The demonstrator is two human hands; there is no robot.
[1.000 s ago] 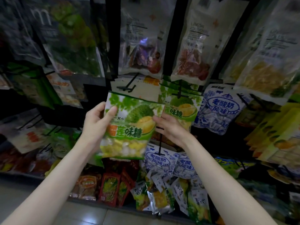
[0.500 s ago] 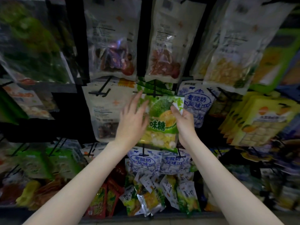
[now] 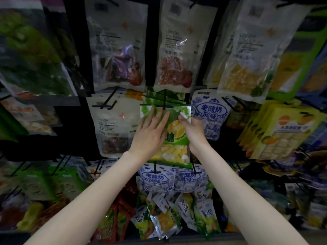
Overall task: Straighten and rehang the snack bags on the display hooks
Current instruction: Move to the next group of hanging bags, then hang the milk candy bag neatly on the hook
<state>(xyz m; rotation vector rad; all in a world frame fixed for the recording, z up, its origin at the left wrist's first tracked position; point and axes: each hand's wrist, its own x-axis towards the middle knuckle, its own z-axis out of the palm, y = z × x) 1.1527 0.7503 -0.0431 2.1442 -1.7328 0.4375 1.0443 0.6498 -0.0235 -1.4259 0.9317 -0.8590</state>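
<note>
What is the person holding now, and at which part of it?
The right hand pinches the green durian candy bag near its upper right corner. The left hand only presses flat on the bag's front, with straight fingers.

Two bare forearms are seen rising from the lower corners of the head view, long and slim in outline, narrowing a little toward the wrists. No sleeves are worn as far down as the arms can be followed; the elbows and upper arms are cut off by the frame edge. The left hand (image 3: 150, 134) is shown from the back, its knuckles and slender fingers picked out under dim light. The right hand (image 3: 193, 131) is likewise shown from the back. Fingernails are too blurred to be made out. Both wrists are bare.
</note>
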